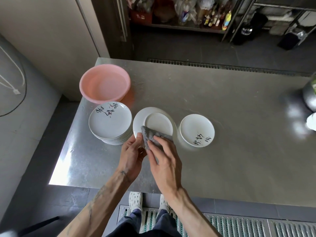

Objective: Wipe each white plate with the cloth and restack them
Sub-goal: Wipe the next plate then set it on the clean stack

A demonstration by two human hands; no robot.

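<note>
The brushed stainless-steel table (222, 100) is carrying everything, w/ the person standing at its near edge so both piles are lying within easy reach. At the far left corner the round pink plastic basin (104, 82) is sitting just behind the plates; whether it is holding water can't be told. In front of it the tall stack of white round ceramic plates (110, 122) is resting face up, brush lettering showing on the top one. It is prob. the pile waiting to be wiped, b/c it is by far the taller. To the right, well apart, the short stack of white round ceramic plates (196, 129) is lying face up too, lettering turned the other way. It is likely the finished pile, kept separate so wiped & unwiped aren't mixing.

Btwn the two, the single white round plate (157, 124) is being held off the table, tilted toward the person w/ its underside & foot ring showing, so the back is getting the rub. The left hand (131, 154) is gripping its near-left rim, thumb on the rim & fingers curled under, steadying it against the push. The right hand (164, 158) is closing thumb & fingers on the small grey fuzzy cloth (152, 135), pressing it over the plate's near rim. The cloth seems to be wrapping that edge. Judging from the piles, the job is at an early stage, w/ most plates not yet done.
</note>
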